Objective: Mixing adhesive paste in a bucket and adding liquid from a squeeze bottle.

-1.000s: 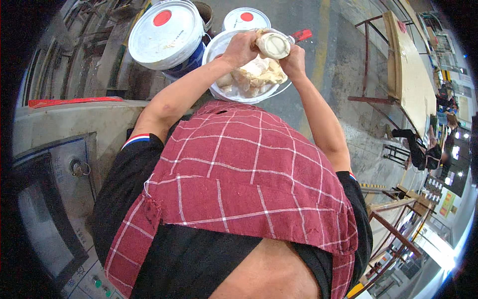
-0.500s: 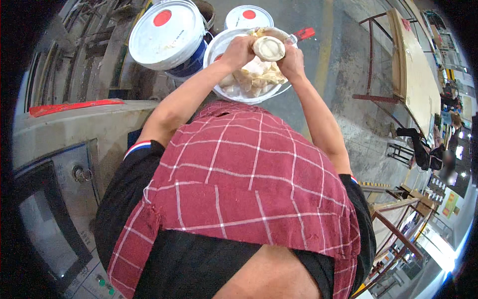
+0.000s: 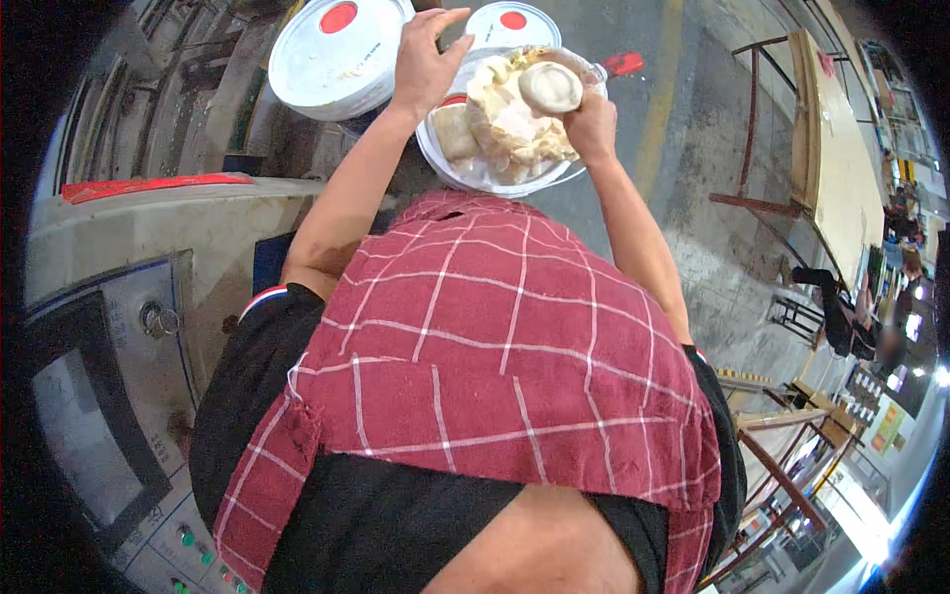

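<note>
My right hand (image 3: 592, 127) is closed on a round, cream-coloured cup (image 3: 550, 89), whose pale, smooth inside faces up. It hangs over a white tub (image 3: 450, 178) in front of me. Inside the tub is a crumpled, yellowish, crusted liner (image 3: 490, 119) around white material, with a pale block-like piece (image 3: 455, 134) at its left. My left hand (image 3: 427, 64) is raised off the tub's left side, fingers spread, with nothing in it. What lies under the cup is hidden.
A large lidded white bucket (image 3: 341, 59) stands at the left, partly behind my left hand. Behind the tub is a smaller white lid (image 3: 515, 25) with a red spot. A red handle (image 3: 623, 64) sticks out past the rim. A board-topped bench (image 3: 836, 148) stands right.
My left hand has let go of the cup and moved up and left toward the lidded bucket. My right hand still holds the cup, which is now tilted and slightly further right.
</note>
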The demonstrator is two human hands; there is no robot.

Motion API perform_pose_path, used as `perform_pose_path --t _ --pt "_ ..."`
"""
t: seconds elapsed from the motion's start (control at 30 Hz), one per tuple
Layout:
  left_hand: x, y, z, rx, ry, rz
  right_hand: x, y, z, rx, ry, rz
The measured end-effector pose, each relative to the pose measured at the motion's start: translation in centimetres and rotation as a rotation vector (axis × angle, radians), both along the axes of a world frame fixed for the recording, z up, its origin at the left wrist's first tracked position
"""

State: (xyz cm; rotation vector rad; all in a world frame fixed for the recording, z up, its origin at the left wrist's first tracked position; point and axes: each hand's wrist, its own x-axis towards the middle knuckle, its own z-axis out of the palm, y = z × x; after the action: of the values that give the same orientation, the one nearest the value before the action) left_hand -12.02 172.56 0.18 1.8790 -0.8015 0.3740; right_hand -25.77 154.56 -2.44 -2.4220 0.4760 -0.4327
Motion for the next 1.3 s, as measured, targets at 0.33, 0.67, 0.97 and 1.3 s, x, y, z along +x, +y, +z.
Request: perform_pose_path --t 0.33,0.67,0.97,1.3 --pt "-1.7 2.8 -0.2 -0.022 0.053 0.054 -1.8 0.2 -0.1 -0.036 0.087 -0.036" --pt "-2.2 0.8 -0.2 -0.036 0.389 -0.194 -3.0 -4.5 0.1 1.248 -0.006 -0.229" --pt "-2.7 -0.8 1.6 0.024 0.344 -0.331 -3.4 -4.5 1.9 1.249 -0.161 -0.192" --pt "-2.5 -0.2 0.3 -0.082 0.331 -0.273 -3.4 -2.2 1.1 0.37 -0.116 -0.094"
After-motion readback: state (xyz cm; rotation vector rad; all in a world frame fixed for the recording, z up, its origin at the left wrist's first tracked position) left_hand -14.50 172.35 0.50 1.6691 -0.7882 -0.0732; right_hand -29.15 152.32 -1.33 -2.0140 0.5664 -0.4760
